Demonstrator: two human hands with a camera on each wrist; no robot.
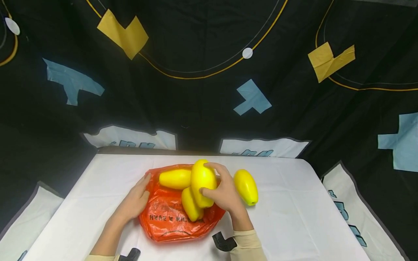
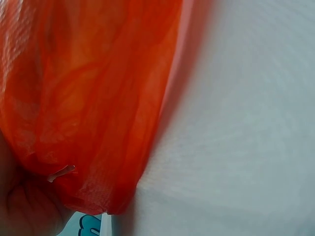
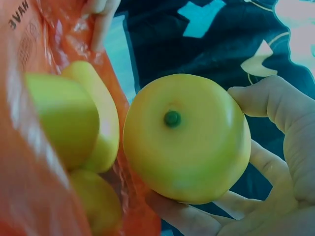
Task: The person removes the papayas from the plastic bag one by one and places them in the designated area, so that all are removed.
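A red plastic bag (image 1: 163,214) with dark printing lies on the white table, several yellow oblong fruits in its mouth, among them one lying sideways (image 1: 174,179). My right hand (image 1: 225,190) grips another yellow fruit (image 1: 201,179), thumb on one side and fingers on the other, above the bag. In the right wrist view that fruit (image 3: 184,140) shows its end with a small green stem spot. At the bag's left edge my left hand (image 1: 135,199) holds the plastic between thumb and fingers. The left wrist view shows the bag's side (image 2: 98,98), partly hiding that hand (image 2: 32,206).
Another yellow fruit (image 1: 246,186) lies on the table, right of my right hand. White cloth covers the table (image 1: 294,203). Behind it hangs a black cloth (image 1: 196,108) with yellow and blue tape pieces. Black straps (image 1: 224,242) sit at both wrists.
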